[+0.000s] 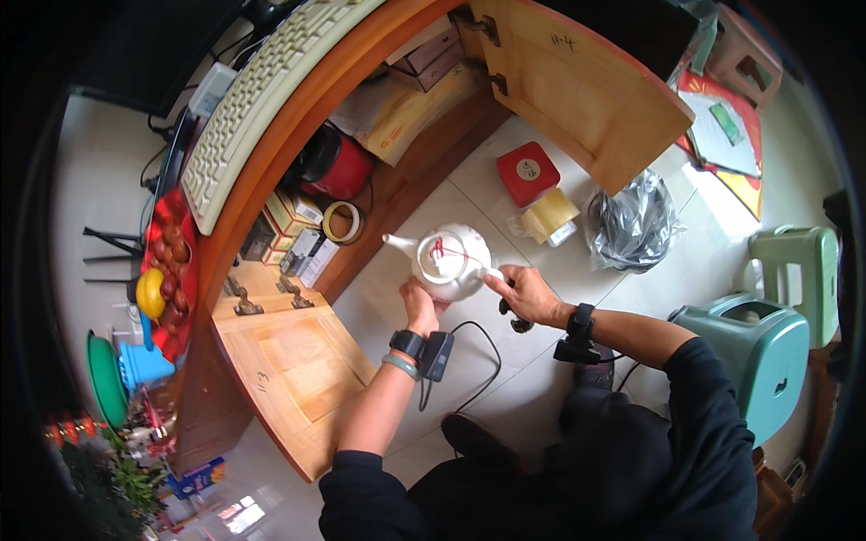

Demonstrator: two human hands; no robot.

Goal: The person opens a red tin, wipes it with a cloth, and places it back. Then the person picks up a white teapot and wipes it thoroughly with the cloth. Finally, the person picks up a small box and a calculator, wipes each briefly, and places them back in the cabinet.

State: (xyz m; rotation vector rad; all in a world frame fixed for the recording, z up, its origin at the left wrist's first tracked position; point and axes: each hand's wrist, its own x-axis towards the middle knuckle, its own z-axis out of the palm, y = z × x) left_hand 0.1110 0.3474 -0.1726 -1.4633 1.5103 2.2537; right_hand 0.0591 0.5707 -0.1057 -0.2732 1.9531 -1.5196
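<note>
A white teapot point(467, 260) with a red string tied about its lid knob is held up before me, its spout pointing left. My right hand point(528, 294) grips the teapot's handle. Against the pot's lower side rests my left hand point(423, 308), supporting it; its fingers are partly hidden under the pot. Ahead of the teapot is an open wooden cabinet point(440, 142), holding a red and black appliance point(338, 166), a roll of tape point(342, 222), small boxes point(298, 230) and a yellow paper bag point(423, 111).
Two cabinet doors point(582, 88) point(304, 365) stand open. On the tiled floor lie a red tin point(528, 174), a yellowish roll of tape point(549, 215) and a black item in a clear plastic bag point(632, 220). Plastic stools point(751, 358) stand at the right. A keyboard point(264, 101) sits atop the cabinet.
</note>
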